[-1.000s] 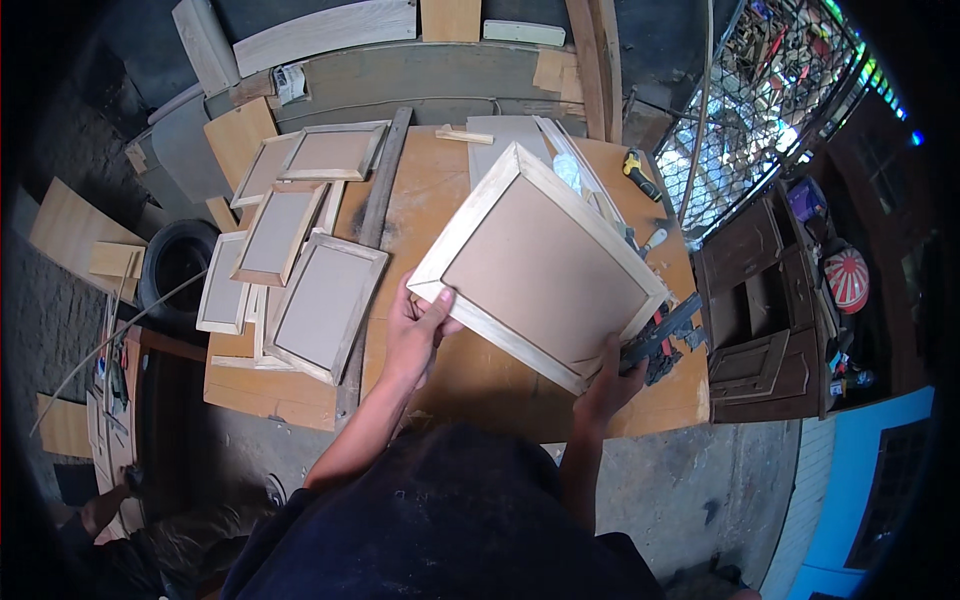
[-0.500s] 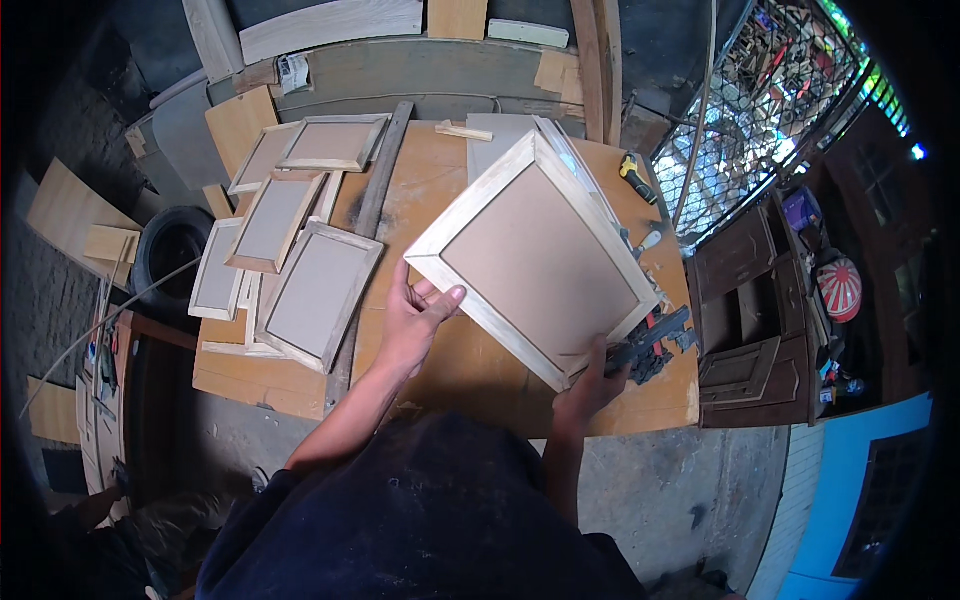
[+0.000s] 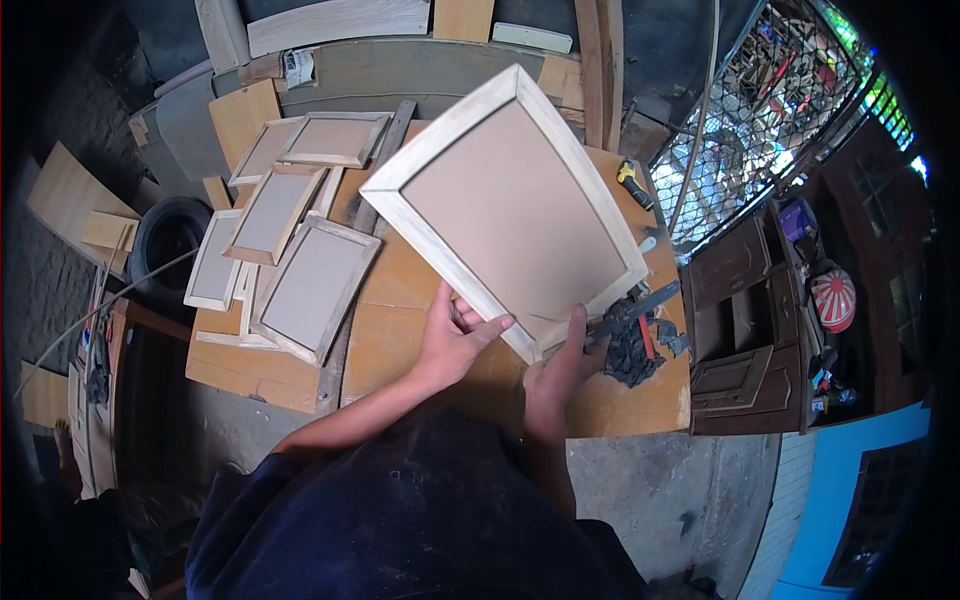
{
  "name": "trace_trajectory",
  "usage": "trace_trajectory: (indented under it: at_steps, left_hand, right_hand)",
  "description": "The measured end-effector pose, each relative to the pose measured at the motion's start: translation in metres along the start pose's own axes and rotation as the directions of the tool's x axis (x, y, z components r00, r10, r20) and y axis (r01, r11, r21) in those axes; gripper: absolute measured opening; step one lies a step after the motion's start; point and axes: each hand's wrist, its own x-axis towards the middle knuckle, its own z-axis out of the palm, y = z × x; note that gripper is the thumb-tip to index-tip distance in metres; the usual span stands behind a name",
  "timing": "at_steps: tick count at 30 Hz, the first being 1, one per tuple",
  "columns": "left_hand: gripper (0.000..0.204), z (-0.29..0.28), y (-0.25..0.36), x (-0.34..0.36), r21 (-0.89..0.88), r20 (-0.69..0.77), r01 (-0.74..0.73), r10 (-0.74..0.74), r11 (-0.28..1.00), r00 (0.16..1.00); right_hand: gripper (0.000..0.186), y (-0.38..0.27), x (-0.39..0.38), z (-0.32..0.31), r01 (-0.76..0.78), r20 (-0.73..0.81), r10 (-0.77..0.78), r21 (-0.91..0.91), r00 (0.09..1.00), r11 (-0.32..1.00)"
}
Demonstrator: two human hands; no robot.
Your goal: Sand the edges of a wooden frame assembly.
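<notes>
A pale wooden picture frame (image 3: 430,238) with a brown backing panel is held up, tilted, over the table. My left hand (image 3: 455,340) grips its lower left side, thumb on the front and fingers behind. Around the lower corner closes my right hand (image 3: 562,362), its thumb lying on the front of the frame. A dark flat strip (image 3: 645,306) sticks out to the right from beside my right hand; its kind is unclear, and its inner end is hidden by the fingers. Beneath it lies a heap of dark grey scraps (image 3: 630,358) with a red piece among them.
Several more wooden frames (image 3: 318,290) lie overlapped on the left of the brown table (image 3: 390,340), beside a long wooden bar (image 3: 385,165). A yellow and black tool (image 3: 633,185) rests near the right edge. A dark cabinet (image 3: 745,320) stands at right, a tyre (image 3: 170,245) at left.
Both hands have lifted the picture frame up and to the left. My left hand has slid along its side toward the lower corner, and more of the dark scraps shows.
</notes>
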Motion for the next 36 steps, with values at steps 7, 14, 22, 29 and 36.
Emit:
trace_trajectory:
  at_steps: [7,14,22,29,36]
  left_hand:
    - [0.064,0.006,-0.002,-0.005,-0.005,0.054,-0.067,0.067,0.998,0.996]
    - [0.053,0.004,0.007,-0.006,0.038,0.042,-0.052,0.051,0.998,0.998]
    - [0.03,-0.043,0.023,0.009,0.094,-0.118,0.126,-0.114,0.988,0.986]
    - [0.036,-0.065,0.061,0.011,0.144,-0.135,0.222,-0.203,0.964,0.97]
    - [0.054,-0.09,0.057,0.013,0.154,0.229,0.288,-0.317,0.945,0.92]
  right_hand:
    - [0.021,-0.013,-0.007,0.021,-0.049,0.096,0.036,0.139,0.995,0.989]
    - [0.021,-0.01,-0.007,0.015,-0.013,0.096,-0.001,0.153,0.995,0.988]
    - [0.026,-0.011,0.021,-0.025,-0.03,-0.048,0.029,-0.034,0.998,0.999]
    - [0.02,-0.035,0.055,-0.082,0.161,-0.145,-0.165,-0.037,0.976,0.986]
    - [0.022,-0.028,0.058,-0.079,0.008,0.1,0.009,-0.17,0.995,0.985]
